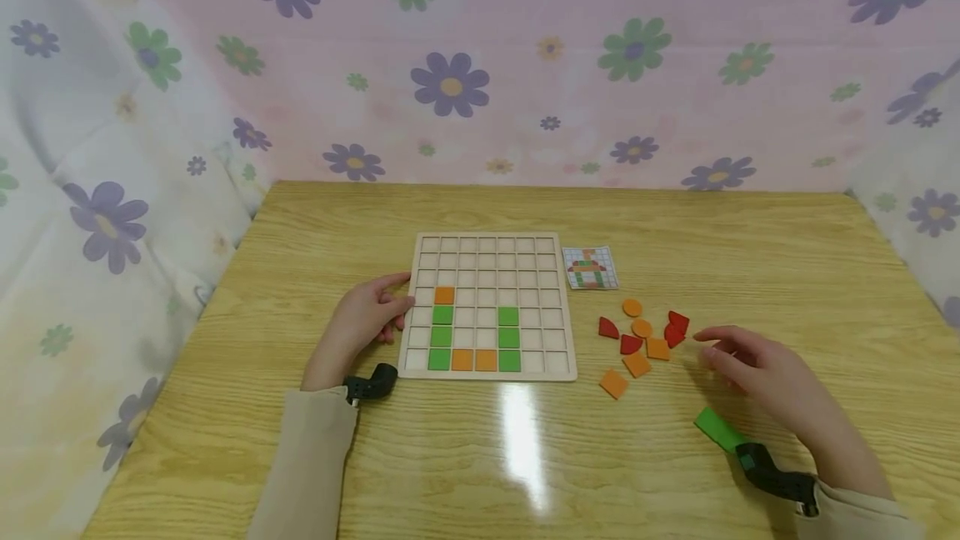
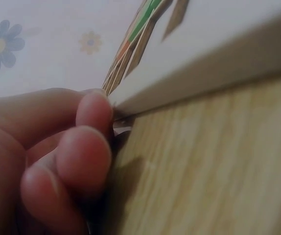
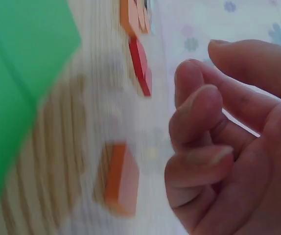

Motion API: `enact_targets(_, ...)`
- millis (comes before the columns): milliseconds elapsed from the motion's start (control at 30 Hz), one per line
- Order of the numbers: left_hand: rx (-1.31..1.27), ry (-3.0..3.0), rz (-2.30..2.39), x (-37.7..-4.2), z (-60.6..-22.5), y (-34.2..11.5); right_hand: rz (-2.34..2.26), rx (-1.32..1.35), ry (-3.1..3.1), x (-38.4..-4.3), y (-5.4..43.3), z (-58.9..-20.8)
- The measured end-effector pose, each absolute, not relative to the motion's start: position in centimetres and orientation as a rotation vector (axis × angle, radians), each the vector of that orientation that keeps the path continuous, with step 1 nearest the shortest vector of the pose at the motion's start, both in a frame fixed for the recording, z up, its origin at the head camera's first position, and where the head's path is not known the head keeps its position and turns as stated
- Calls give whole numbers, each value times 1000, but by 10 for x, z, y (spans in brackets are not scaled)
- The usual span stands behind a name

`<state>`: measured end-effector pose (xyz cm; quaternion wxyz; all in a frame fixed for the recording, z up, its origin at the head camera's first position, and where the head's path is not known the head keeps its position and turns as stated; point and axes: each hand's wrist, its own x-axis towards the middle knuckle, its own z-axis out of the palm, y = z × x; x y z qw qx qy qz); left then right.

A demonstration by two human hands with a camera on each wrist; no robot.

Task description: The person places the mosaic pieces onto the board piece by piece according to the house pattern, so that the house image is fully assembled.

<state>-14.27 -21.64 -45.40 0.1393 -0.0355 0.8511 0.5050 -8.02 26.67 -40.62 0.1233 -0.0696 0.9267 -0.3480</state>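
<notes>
A pale wooden grid board [image 1: 483,269] lies flat on the table. Green squares [image 1: 441,337] stand in two columns of three in its lower cells. Two orange squares [image 1: 474,359] sit between the columns at the bottom, and one orange square [image 1: 444,296] tops the left column. At the board's left edge, my left hand [image 1: 365,317] touches the rim with thumb and index finger; its other fingers bend loosely, seen close in the left wrist view. My right hand [image 1: 761,369], relaxed and holding nothing, hovers right of the loose pieces, its index fingertip close to the red quarter-circles [image 1: 677,325].
A small pattern card [image 1: 590,267] lies beside the board's upper right edge. Below it are scattered orange discs [image 1: 632,307], more red quarter-circles [image 1: 608,327] and loose orange squares [image 1: 637,365]. Green pieces [image 1: 716,428] lie near the right wrist camera. Flowered cloth [image 1: 510,132] hangs behind the table.
</notes>
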Motion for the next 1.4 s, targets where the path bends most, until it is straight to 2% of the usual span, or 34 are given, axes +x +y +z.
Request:
enact_targets(433, -147, 2421, 1497, -143, -452, -214, -786, -26, 2639, -79, 309, -417)
enact_targets(600, -154, 2434, 1490, -146, -451, -212, -761, -41, 2639, -78, 317, -421)
enact_targets(1067, -129, 2447, 1476, -143, -454, -215, -756, -223, 2749, -81, 308, -428)
enact_targets(1400, -141, 2429, 1493, -141, -452, -213, -880, -241, 2766, -76, 298, -425)
